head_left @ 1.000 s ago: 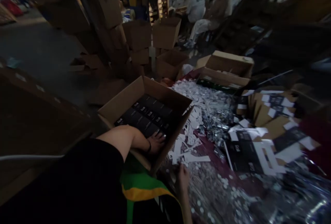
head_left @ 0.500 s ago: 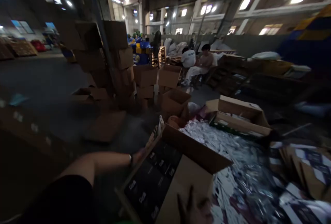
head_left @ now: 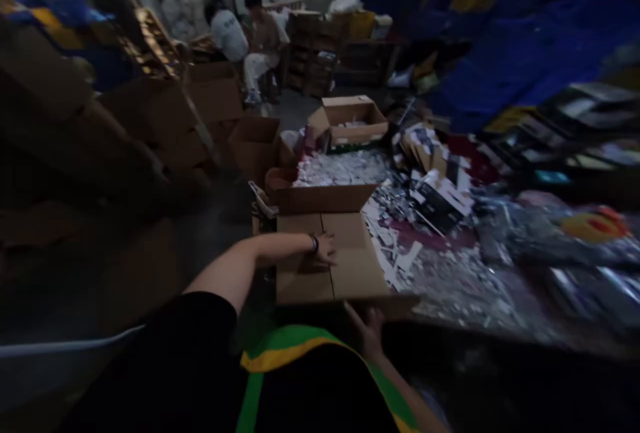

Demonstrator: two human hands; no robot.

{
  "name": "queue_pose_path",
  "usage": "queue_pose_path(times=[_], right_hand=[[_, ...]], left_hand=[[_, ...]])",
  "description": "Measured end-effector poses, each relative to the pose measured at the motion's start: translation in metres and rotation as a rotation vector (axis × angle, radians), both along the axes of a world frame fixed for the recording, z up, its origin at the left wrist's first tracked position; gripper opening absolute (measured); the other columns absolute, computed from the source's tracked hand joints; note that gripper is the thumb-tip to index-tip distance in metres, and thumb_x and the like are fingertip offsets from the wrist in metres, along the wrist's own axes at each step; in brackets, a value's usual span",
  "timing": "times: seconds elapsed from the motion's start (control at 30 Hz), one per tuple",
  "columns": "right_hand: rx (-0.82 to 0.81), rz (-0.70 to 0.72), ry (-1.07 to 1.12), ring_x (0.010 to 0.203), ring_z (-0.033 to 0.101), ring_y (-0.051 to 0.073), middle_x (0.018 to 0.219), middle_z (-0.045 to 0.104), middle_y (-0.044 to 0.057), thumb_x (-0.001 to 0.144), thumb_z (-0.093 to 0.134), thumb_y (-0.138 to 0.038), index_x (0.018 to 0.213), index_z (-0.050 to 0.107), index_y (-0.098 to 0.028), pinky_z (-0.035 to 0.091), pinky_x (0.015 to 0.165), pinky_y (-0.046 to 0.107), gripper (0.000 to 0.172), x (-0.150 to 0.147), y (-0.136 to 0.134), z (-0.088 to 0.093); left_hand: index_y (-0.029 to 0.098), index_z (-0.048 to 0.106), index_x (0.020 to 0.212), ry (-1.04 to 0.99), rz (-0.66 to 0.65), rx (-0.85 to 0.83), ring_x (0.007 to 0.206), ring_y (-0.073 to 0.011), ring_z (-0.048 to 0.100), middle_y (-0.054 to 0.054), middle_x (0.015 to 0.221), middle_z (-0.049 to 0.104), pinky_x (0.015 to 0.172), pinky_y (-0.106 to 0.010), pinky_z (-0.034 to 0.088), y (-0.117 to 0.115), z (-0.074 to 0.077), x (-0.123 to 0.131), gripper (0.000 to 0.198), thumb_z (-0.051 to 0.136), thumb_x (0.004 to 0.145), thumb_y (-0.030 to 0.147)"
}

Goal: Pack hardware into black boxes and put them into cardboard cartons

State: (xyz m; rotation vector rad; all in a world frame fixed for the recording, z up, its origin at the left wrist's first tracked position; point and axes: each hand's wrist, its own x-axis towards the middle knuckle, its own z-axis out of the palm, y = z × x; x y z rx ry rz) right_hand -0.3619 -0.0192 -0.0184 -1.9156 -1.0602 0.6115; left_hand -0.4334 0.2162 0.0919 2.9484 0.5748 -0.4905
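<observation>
A brown cardboard box [head_left: 350, 266] sits in front of me with its two top flaps folded down flat and a far flap still standing up. My left hand [head_left: 326, 248], a dark band at its wrist, lies flat on the flaps near the seam, fingers stretched out. At the box's near edge, my right hand [head_left: 369, 327] touches the front side from below, fingers partly spread. The box's contents are hidden under the flaps.
A heap of silvery and white scraps [head_left: 345, 167] and dark printed cartons [head_left: 437, 196] covers the surface to the right. An open box [head_left: 350, 119] stands farther back. Stacked cardboard boxes [head_left: 150, 119] are on the left. Two people [head_left: 250, 33] sit in the background.
The box's flaps, open before with black packages showing, are now folded down. My left hand moved from inside the box onto the flaps. The view swung up, then back down.
</observation>
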Motion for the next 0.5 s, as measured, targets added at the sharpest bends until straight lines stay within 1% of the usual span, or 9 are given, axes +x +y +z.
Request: queue_pose_path(times=[0.07, 0.13, 0.2, 0.23, 0.27, 0.33, 0.37, 0.43, 0.5], right_hand=[[-0.058, 0.125, -0.129, 0.119, 0.057, 0.031, 0.12, 0.066, 0.01, 0.088, 0.077, -0.054, 0.132, 0.073, -0.032, 0.043, 0.106, 0.046, 0.049, -0.005, 0.027, 0.003], [-0.117, 0.279, -0.338, 0.117, 0.055, 0.032, 0.122, 0.064, 0.012, 0.095, 0.068, -0.057, 0.143, 0.066, -0.035, 0.038, 0.103, 0.045, 0.053, -0.001, 0.054, 0.007], [-0.146, 0.367, -0.492, 0.117, 0.052, 0.032, 0.125, 0.062, 0.013, 0.102, 0.054, -0.059, 0.152, 0.057, -0.036, 0.035, 0.101, 0.044, 0.055, 0.002, 0.071, 0.006], [-0.142, 0.38, -0.519, 0.117, 0.051, 0.031, 0.125, 0.061, 0.014, 0.103, 0.052, -0.06, 0.154, 0.055, -0.036, 0.035, 0.1, 0.043, 0.056, 0.002, 0.073, 0.002], [-0.138, 0.386, -0.528, 0.116, 0.05, 0.031, 0.124, 0.062, 0.014, 0.103, 0.051, -0.06, 0.154, 0.055, -0.036, 0.034, 0.099, 0.043, 0.057, 0.0, 0.071, -0.004], [-0.124, 0.42, -0.52, 0.114, 0.049, 0.031, 0.123, 0.063, 0.014, 0.102, 0.053, -0.059, 0.153, 0.056, -0.034, 0.035, 0.098, 0.043, 0.057, -0.003, 0.062, -0.019], [-0.109, 0.452, -0.5, 0.113, 0.05, 0.031, 0.122, 0.064, 0.014, 0.101, 0.055, -0.057, 0.151, 0.058, -0.032, 0.036, 0.097, 0.042, 0.057, -0.002, 0.058, -0.026], [-0.038, 0.542, -0.416, 0.11, 0.053, 0.03, 0.119, 0.067, 0.014, 0.101, 0.056, -0.052, 0.145, 0.063, -0.025, 0.039, 0.096, 0.041, 0.053, 0.015, 0.06, -0.032], [0.084, 0.634, -0.318, 0.103, 0.057, 0.026, 0.112, 0.069, 0.014, 0.103, 0.048, -0.046, 0.134, 0.069, -0.018, 0.044, 0.092, 0.037, 0.046, 0.058, 0.085, -0.018]], left_hand=[[0.017, 0.062, 0.145, -0.166, -0.06, 0.063, 0.147, -0.0324, 0.047, -0.017, 0.158, 0.053, 0.124, -0.048, 0.035, 0.037, 0.046, 0.025, 0.061, 0.06, 0.093, 0.049], [0.011, 0.053, 0.152, -0.4, 0.1, 0.214, 0.151, -0.0329, 0.041, -0.021, 0.161, 0.048, 0.126, -0.051, 0.028, 0.074, 0.086, 0.041, 0.062, 0.05, 0.1, 0.044], [0.008, 0.053, 0.15, -0.358, 0.27, 0.222, 0.146, -0.0363, 0.046, -0.023, 0.154, 0.054, 0.123, -0.055, 0.031, 0.095, 0.101, 0.036, 0.067, 0.049, 0.101, 0.053], [0.008, 0.057, 0.147, -0.267, 0.303, 0.171, 0.14, -0.0373, 0.052, -0.023, 0.148, 0.059, 0.12, -0.055, 0.035, 0.094, 0.095, 0.026, 0.071, 0.052, 0.098, 0.06], [0.009, 0.061, 0.142, -0.172, 0.297, 0.104, 0.134, -0.0375, 0.057, -0.022, 0.143, 0.063, 0.118, -0.053, 0.039, 0.083, 0.079, 0.011, 0.074, 0.056, 0.094, 0.066], [0.015, 0.065, 0.14, -0.114, 0.158, 0.002, 0.133, -0.0372, 0.058, -0.019, 0.146, 0.063, 0.118, -0.051, 0.04, 0.041, 0.028, -0.021, 0.072, 0.061, 0.091, 0.067], [0.019, 0.063, 0.145, -0.141, 0.13, 0.008, 0.14, -0.0401, 0.052, -0.017, 0.154, 0.057, 0.12, -0.054, 0.037, 0.014, -0.003, -0.036, 0.071, 0.063, 0.09, 0.064], [0.022, 0.058, 0.151, -0.242, 0.249, 0.094, 0.151, -0.0477, 0.036, -0.015, 0.165, 0.045, 0.121, -0.064, 0.03, -0.035, -0.057, -0.055, 0.066, 0.058, 0.096, 0.058], [0.024, 0.058, 0.152, -0.287, 0.401, 0.152, 0.154, -0.0505, 0.028, -0.013, 0.167, 0.042, 0.121, -0.07, 0.026, -0.066, -0.092, -0.056, 0.059, 0.055, 0.099, 0.05]])
